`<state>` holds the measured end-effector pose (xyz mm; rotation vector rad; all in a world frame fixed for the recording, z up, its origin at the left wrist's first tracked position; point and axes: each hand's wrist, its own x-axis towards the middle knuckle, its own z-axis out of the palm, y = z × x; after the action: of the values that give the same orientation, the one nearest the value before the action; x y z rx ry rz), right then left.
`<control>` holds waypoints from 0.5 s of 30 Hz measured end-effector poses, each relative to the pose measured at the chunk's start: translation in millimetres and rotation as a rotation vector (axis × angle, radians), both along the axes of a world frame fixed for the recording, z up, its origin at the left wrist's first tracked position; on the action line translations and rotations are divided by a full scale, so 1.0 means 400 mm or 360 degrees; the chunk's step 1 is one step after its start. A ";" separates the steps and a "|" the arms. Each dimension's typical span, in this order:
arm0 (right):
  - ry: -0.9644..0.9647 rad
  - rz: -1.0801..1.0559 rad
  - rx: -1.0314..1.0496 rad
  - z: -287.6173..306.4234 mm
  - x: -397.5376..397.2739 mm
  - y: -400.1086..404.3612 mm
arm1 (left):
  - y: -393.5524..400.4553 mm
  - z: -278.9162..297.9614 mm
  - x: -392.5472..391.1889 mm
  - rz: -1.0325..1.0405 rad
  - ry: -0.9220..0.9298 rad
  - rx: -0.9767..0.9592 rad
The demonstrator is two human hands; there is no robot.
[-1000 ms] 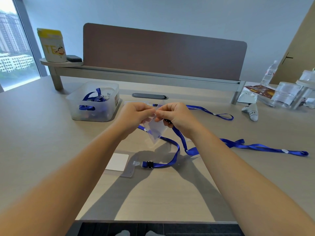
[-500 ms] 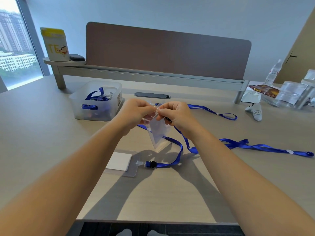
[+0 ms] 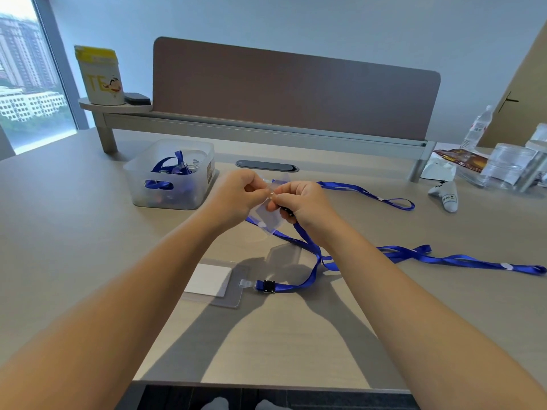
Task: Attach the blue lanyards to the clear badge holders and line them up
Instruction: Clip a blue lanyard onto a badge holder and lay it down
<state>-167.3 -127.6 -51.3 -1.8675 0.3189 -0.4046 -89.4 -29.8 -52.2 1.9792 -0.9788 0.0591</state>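
Observation:
Above the middle of the desk my left hand (image 3: 236,192) pinches the top edge of a clear badge holder (image 3: 268,217), which hangs down between both hands. My right hand (image 3: 302,202) pinches the clip end of a blue lanyard (image 3: 310,244) at that same top edge; the clip itself is mostly hidden by my fingers. The strap trails off to the right across the desk. Nearer to me lies a finished badge holder (image 3: 211,281) with a white card inside, flat on the desk, its black clip (image 3: 268,286) joined to another blue strap.
A translucent bin (image 3: 171,176) with more blue lanyards stands at the left rear. A brown divider (image 3: 296,90) with a low shelf runs along the back. Bottles, plastic containers and a white sock-like item (image 3: 447,196) crowd the right rear. The desk's front edge (image 3: 266,386) is close.
Both hands stay together at the badge holder's top edge. The holder hangs a little lower and more tilted than before; the camera view has shifted slightly.

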 end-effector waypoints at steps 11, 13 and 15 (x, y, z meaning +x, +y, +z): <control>0.0015 0.0009 -0.0171 -0.004 0.022 0.004 | 0.008 -0.011 0.006 0.0092 -0.0448 0.0180; -0.0002 0.0016 -0.0215 0.001 0.025 0.003 | 0.008 -0.009 0.008 0.0079 -0.0544 0.0203; -0.0007 0.0038 -0.0202 0.009 0.024 0.000 | 0.006 -0.003 0.010 0.0053 -0.0390 0.0140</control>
<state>-157.6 -127.4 -47.9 -1.9923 0.2733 -0.4209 -85.4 -27.5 -53.3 2.1039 -1.1204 0.2872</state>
